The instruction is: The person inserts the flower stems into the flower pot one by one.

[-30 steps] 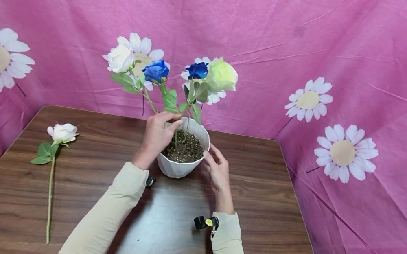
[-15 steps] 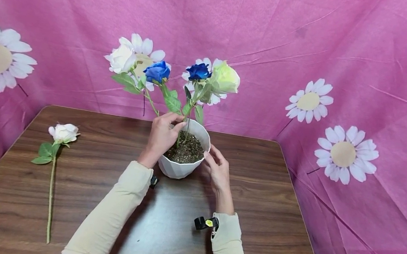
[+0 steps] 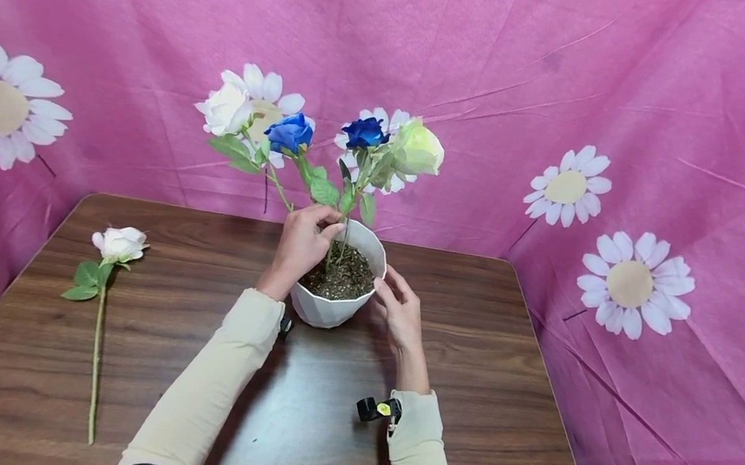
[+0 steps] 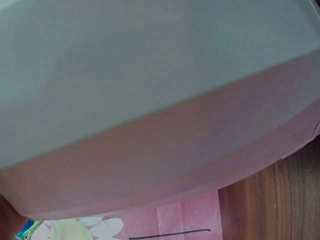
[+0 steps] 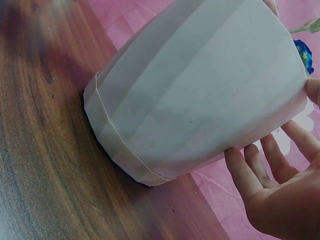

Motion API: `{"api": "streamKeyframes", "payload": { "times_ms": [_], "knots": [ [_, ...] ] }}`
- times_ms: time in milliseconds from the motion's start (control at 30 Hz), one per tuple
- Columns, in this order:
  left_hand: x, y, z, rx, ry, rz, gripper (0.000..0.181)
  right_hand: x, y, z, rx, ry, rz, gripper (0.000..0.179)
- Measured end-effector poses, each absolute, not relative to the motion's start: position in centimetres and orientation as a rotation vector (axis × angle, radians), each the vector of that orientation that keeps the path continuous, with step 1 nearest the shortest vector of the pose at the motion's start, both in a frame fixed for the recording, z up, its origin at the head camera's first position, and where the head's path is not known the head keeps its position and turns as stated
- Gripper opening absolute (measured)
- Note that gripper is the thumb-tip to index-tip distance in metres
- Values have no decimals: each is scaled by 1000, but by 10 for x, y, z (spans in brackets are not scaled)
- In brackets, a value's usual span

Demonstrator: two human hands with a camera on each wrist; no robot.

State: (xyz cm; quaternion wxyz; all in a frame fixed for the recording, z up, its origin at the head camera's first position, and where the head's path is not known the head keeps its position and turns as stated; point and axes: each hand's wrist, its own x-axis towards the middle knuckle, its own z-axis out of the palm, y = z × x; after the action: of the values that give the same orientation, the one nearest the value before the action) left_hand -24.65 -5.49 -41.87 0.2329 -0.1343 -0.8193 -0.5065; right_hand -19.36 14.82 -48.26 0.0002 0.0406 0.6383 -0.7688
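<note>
In the head view a white faceted flower pot (image 3: 331,312) filled with dark soil (image 3: 348,279) stands on the table. My left hand (image 3: 304,245) reaches over its left rim, pinching a green rose stem between thumb and fingers above the soil. My right hand (image 3: 400,314) holds the pot's right side, thumb at the rim and fingertips against the outer wall (image 5: 200,100). Above the pot rise a white rose (image 3: 224,107), a blue rose (image 3: 290,133), a darker blue rose (image 3: 365,133) and a pale yellow-green rose (image 3: 419,147). The left hand hides parts of their stems.
A pinkish-white rose (image 3: 120,244) lies lengthwise on the left of the wooden table (image 3: 481,363). Pink cloth (image 3: 483,63) printed with large daisies hangs behind and beside the table. The pot's wall (image 4: 150,65) fills most of the left wrist view.
My left hand has shifted slightly right with the stem, and the yellow-green rose has swung a little to the right. The right hand keeps its place on the pot.
</note>
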Motion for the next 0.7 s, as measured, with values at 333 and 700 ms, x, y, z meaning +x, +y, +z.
{"api": "streamKeyframes", "payload": {
  "times_ms": [333,700],
  "knots": [
    [-249,-55,-421,-382,-2331,-1369,8,-191,147,-480,148,1969,-2427,47],
    [-251,-53,-417,-356,-2444,-1327,5,-193,146,-482,156,1991,-2424,45]
  ]
}}
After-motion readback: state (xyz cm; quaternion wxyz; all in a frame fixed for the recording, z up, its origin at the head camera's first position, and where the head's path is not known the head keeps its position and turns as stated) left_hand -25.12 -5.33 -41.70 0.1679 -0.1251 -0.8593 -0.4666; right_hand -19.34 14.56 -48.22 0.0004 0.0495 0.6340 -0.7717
